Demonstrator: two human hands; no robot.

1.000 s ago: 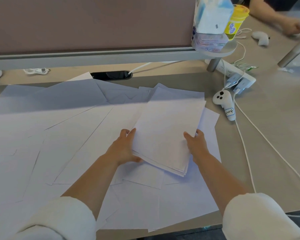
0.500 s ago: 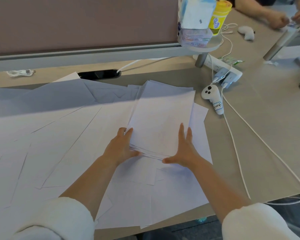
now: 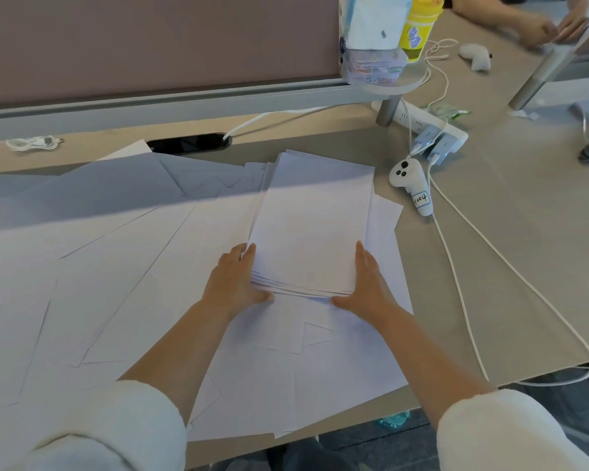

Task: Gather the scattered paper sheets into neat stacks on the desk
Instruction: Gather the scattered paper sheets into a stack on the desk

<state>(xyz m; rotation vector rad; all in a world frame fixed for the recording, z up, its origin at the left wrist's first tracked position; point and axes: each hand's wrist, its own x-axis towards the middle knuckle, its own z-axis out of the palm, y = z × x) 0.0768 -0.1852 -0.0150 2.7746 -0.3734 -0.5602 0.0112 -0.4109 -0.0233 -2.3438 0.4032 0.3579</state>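
A stack of white paper sheets [image 3: 315, 229] lies on top of many loose white sheets [image 3: 109, 273] spread over the grey desk [image 3: 510, 253]. My left hand [image 3: 235, 283] presses flat against the stack's left edge, thumb along its near edge. My right hand [image 3: 368, 280] presses against the stack's right edge with straight fingers, thumb at the near edge. The stack's near edge is slightly fanned, its sheets not fully flush. More loose sheets [image 3: 296, 385] lie under my forearms toward the desk's front edge.
A white handheld controller [image 3: 412, 186] lies right of the stack, with white cables [image 3: 490, 263] trailing to the front edge. Behind it sit a power strip [image 3: 422, 125], a divider panel [image 3: 150, 45], a yellow cup [image 3: 419, 27] and tissue packs [image 3: 371, 35]. Another person's hands [image 3: 555, 27] work far right.
My right hand left the stack's near right corner, flattened and now presses along its right side. The stack has turned straighter between both hands. My view shifted right.
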